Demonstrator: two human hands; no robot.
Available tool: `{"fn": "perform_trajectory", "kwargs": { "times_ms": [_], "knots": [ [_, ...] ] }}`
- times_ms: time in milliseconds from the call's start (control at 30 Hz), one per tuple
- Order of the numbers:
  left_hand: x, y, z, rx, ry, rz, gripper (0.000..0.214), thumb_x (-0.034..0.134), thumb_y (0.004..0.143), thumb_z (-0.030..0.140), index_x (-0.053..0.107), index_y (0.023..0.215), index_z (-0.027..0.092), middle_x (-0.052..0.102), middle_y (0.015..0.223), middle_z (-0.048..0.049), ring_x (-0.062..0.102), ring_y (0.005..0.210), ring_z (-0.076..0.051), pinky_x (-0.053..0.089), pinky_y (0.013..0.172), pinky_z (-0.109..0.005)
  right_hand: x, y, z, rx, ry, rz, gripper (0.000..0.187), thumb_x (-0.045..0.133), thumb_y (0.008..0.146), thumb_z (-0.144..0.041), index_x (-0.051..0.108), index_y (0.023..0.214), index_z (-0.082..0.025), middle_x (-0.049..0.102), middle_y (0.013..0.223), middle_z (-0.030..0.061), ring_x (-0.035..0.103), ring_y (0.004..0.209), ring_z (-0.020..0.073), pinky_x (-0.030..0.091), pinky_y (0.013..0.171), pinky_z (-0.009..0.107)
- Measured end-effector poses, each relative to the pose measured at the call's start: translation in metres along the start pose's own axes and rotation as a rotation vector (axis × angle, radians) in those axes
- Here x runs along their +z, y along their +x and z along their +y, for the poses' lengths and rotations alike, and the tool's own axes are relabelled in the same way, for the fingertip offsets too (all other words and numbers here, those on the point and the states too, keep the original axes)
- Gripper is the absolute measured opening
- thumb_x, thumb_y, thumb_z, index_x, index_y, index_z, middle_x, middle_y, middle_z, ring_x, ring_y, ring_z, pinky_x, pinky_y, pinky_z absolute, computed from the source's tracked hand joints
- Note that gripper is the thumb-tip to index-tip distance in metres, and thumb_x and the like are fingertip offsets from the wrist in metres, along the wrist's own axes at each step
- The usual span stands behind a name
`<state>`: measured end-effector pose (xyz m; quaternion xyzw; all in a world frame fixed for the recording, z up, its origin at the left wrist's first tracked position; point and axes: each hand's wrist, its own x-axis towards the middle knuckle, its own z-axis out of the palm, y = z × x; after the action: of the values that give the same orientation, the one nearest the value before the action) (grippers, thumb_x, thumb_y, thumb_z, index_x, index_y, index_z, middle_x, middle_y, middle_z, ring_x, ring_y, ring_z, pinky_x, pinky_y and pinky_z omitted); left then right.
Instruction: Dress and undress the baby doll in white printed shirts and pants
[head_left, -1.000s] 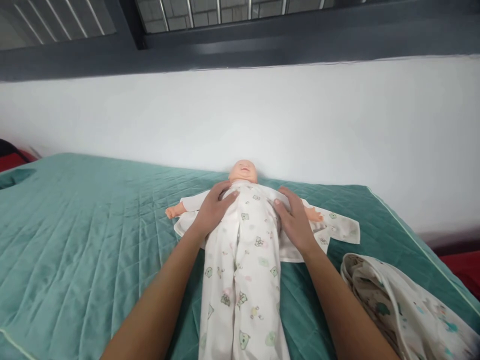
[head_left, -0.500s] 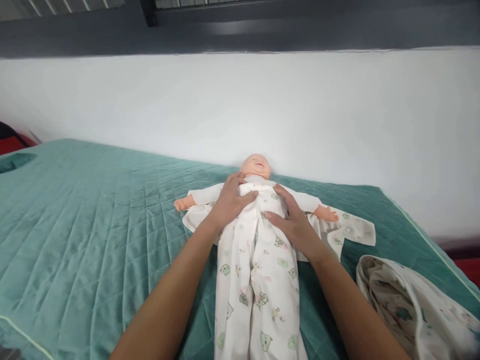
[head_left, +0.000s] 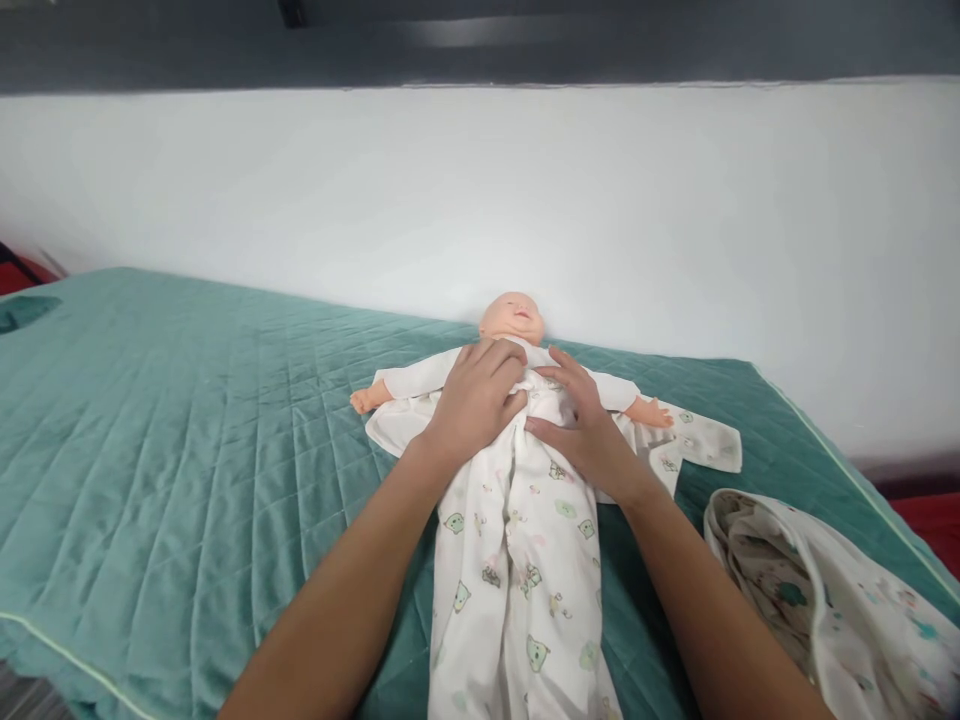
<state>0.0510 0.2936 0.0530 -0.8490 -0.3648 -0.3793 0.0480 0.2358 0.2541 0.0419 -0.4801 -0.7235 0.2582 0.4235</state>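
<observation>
Printed garment (head_left: 555,545), cut off at bottom centre, gathers under the curled left hand's (head_left: 480,395) pinch, fingertips hidden; the half-open right hand (head_left: 591,432) touches it, grip unclear.

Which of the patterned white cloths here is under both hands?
The long two-legged garment over the doll; the spread-out top lies partly beneath the doll, and the bundled cloth sits apart, lower right.

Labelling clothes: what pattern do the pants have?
The pants show small, mostly green motifs on white; head view.
</observation>
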Motion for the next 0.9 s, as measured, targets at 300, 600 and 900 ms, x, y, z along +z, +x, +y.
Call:
{"fn": "perform_trajectory", "kwargs": {
  "times_ms": [300, 600, 900],
  "knots": [
    [0.007, -0.011, -0.002, 0.132, 0.157, 0.021, 0.021, 0.043, 0.096, 0.024, 0.053, 0.078, 0.022, 0.058, 0.079, -0.0064, 0.05, 0.08, -0.024, 0.035, 0.074, -0.038, 0.01, -0.004, -0.011, -0.139, -0.168, 0.193, 0.021, 0.06, 0.081, -0.022, 0.04, 0.083, -0.026, 0.055, 0.108, 0.0065, 0.049, 0.107, 0.0266, 0.042, 0.097, 0.045],
    [0.006, -0.023, -0.005, 0.015, 0.109, 0.085, 0.014, 0.052, 0.091, 0.024, 0.054, 0.077, 0.022, 0.059, 0.072, -0.0037, 0.052, 0.072, -0.021, 0.034, 0.071, -0.036, 0.012, -0.011, -0.012, -0.156, -0.231, 0.145, 0.02, 0.057, 0.084, -0.023, 0.04, 0.075, -0.025, 0.05, 0.075, -0.0003, 0.05, 0.078, 0.0209, 0.039, 0.073, 0.035],
    [-0.008, -0.063, -0.002, -0.148, 0.086, 0.072, 0.025, 0.055, 0.092, 0.032, 0.051, 0.07, 0.022, 0.058, 0.071, -0.0024, 0.053, 0.076, -0.021, 0.035, 0.074, -0.037, 0.008, -0.013, -0.008, -0.081, -0.283, 0.051, 0.01, 0.058, 0.084, -0.032, 0.052, 0.081, -0.024, 0.063, 0.082, 0.0008, 0.057, 0.081, 0.0215, 0.041, 0.076, 0.034]
  ]
}}
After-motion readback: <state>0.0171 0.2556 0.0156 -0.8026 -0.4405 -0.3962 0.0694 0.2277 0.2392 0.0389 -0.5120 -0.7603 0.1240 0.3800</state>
